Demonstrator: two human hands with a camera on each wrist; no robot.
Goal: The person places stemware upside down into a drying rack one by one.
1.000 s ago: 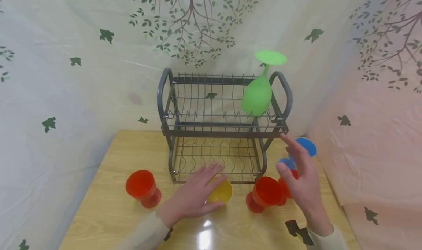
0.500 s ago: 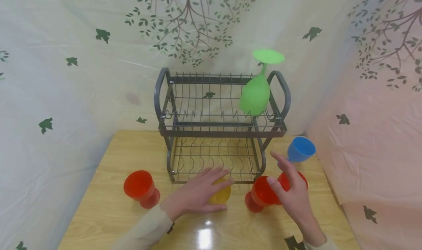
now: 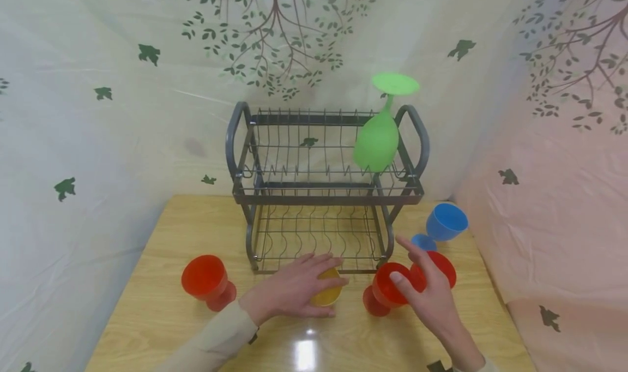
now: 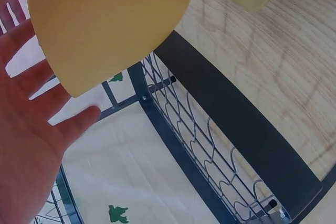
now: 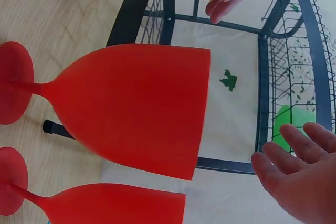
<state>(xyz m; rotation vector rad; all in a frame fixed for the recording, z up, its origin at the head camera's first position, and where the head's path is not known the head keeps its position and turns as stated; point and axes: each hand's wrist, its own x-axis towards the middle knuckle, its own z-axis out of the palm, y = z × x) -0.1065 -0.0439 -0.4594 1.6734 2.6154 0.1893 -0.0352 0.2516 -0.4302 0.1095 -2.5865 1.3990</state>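
Note:
A yellow goblet (image 3: pixel 327 293) stands upright on the table in front of the dish rack. My left hand (image 3: pixel 293 288) reaches over it with fingers spread, fingertips right at its rim (image 4: pixel 52 56) in the left wrist view. Two red goblets, a nearer one (image 3: pixel 387 287) and one just to its right (image 3: pixel 444 271), stand close together. Above them hovers my right hand (image 3: pixel 432 301), fingers apart and nothing in its grasp. The right wrist view has that hand (image 5: pixel 302 166) beyond the nearer red goblet's mouth.
The two-tier black dish rack (image 3: pixel 328 199) stands at the table's back, a green goblet (image 3: pixel 378 143) upside down on its upper tier. A blue goblet (image 3: pixel 445 223) stands at the right edge, another red goblet (image 3: pixel 205 276) at left. Printed sheets (image 3: pixel 98 154) hang around the table (image 3: pixel 162 317).
My right hand has moved left and lower in view, from in front of the blue goblet to over the red goblets. My left hand stays at the yellow goblet, shifted only slightly.

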